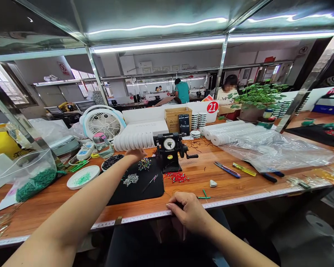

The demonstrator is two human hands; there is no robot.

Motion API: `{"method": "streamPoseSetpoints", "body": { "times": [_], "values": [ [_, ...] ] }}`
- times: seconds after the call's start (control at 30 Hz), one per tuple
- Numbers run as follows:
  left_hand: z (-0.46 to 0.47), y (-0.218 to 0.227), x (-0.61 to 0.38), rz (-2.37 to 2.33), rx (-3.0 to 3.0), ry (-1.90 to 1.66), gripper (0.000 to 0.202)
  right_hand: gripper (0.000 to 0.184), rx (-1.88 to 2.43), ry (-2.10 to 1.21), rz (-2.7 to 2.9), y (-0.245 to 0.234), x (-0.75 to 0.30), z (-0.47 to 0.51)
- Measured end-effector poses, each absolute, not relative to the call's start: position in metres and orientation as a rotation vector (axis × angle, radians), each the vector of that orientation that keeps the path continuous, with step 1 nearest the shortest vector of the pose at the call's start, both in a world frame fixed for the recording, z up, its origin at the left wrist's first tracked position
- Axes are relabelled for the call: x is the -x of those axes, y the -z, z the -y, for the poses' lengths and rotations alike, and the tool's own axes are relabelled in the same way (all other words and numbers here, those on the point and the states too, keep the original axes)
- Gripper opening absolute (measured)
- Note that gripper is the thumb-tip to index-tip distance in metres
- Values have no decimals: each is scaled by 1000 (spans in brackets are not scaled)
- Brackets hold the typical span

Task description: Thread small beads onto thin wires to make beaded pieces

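My left hand (136,154) reaches far across the wooden bench (233,187) and grips the lower edge of a long row of white discs (133,140) lying on its side. Just below that hand lies a black mat (139,185) with small piles of beads (144,163) and a thin needle (149,183). My right hand (187,212) rests at the bench's front edge with its fingers curled in a pinch; what they hold is too small to make out. A black hand-crank counter machine (170,151) stands between the two hands.
A small white fan (102,122), dishes of green (82,177) and dark beads (113,161), a bag of green beads (35,178), red-tipped pins (177,177), scissors (226,169), a clear plastic sheet (272,150), a cardboard box (174,116) and a potted plant (256,102) crowd the bench. People work at benches behind.
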State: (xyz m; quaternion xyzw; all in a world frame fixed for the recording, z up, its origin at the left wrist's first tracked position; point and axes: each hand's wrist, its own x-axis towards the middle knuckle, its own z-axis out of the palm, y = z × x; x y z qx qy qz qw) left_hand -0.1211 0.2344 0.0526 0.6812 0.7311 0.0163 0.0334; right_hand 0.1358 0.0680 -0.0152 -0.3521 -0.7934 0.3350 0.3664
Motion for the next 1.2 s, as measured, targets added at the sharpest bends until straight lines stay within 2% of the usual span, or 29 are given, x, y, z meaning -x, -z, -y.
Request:
{"method": "streamPoseSetpoints", "body": {
  "times": [0.43, 0.77, 0.97, 1.2],
  "values": [
    [-207, -24, 106, -1919, -2491, -184, 22, 15, 918, -835, 2053, 14, -135, -67],
    [-198, -34, 120, -1758, -2533, -273, 22, 16, 917, -842, 2050, 15, -135, -66],
    [-195, -35, 103, -1893, -2369, -298, 27, 15, 897, -862, 2028, 17, -134, -68],
    [-214, -29, 75, -2059, -2027, -102, 29, 15, 896, -854, 2032, 17, -135, -68]
  ]
}}
